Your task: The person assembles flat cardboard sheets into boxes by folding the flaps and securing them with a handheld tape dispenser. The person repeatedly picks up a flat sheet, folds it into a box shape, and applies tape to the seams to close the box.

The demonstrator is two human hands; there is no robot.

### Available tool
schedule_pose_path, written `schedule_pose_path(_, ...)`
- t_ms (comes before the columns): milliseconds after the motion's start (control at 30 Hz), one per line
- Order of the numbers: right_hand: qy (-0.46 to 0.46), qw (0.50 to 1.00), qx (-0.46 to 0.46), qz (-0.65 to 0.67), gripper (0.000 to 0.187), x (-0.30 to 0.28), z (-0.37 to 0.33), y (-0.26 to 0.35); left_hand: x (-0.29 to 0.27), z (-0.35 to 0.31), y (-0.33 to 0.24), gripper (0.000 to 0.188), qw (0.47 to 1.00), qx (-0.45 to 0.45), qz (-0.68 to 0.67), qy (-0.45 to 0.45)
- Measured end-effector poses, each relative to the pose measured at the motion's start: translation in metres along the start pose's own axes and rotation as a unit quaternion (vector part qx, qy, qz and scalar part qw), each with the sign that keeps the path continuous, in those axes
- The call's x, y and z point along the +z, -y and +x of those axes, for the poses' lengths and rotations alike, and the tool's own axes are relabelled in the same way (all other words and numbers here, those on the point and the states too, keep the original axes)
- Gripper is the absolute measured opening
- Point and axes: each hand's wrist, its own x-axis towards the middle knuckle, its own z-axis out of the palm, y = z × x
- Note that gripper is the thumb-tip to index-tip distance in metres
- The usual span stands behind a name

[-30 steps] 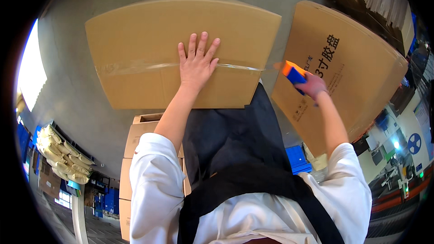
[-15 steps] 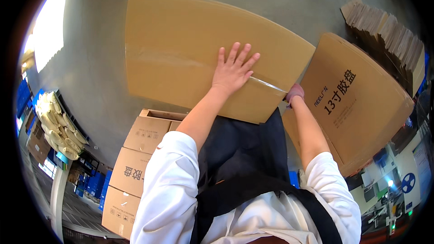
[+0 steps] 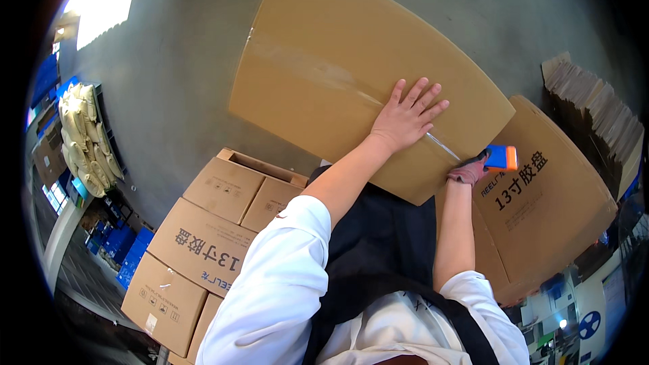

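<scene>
A large brown cardboard carton (image 3: 338,34) lies tilted in front of me, with a shiny strip of clear tape (image 3: 441,145) along its middle seam. My left hand (image 3: 403,118), bare, rests flat on the carton beside the strip, its fingers spread. At the carton's right edge, where the strip ends, my right hand (image 3: 469,171) wears a pinkish glove with dark fingertips. It is closed round a blue and orange tool (image 3: 501,158) that looks like a tape dispenser, partly hidden by the glove.
Another printed carton (image 3: 547,209) stands close on the right, with a stack of flattened cardboard (image 3: 595,105) behind it. Several packed cartons (image 3: 203,243) sit on a pallet at my left. Farther left are pale sacks (image 3: 84,138) and blue crates (image 3: 134,257).
My view has turned, and the carton now looks more tilted. My right hand has come up at the carton's edge, bringing the blue and orange tape dispenser into sight. The left hand stays flat.
</scene>
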Motion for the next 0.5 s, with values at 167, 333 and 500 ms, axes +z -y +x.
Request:
schedule_pose_path(167, -0.132, 0.961, -0.146, -0.195, 0.035, 0.037, -0.01, 0.007, -0.017, -0.01, 0.066, 0.052, 0.999, 0.04, 0.02, -0.007)
schedule_pose_path(333, -0.157, 0.949, -0.125, -0.244, 0.036, 0.028, 0.003, 0.011, -0.093, -0.048, 0.233, 0.049, 0.923, -0.349, 0.126, -0.106)
schedule_pose_path(500, -0.054, 0.979, -0.05, -0.191, 0.035, 0.047, -0.021, 0.015, -0.113, -0.068, 0.256, 0.046, 0.842, -0.499, -0.171, -0.113)
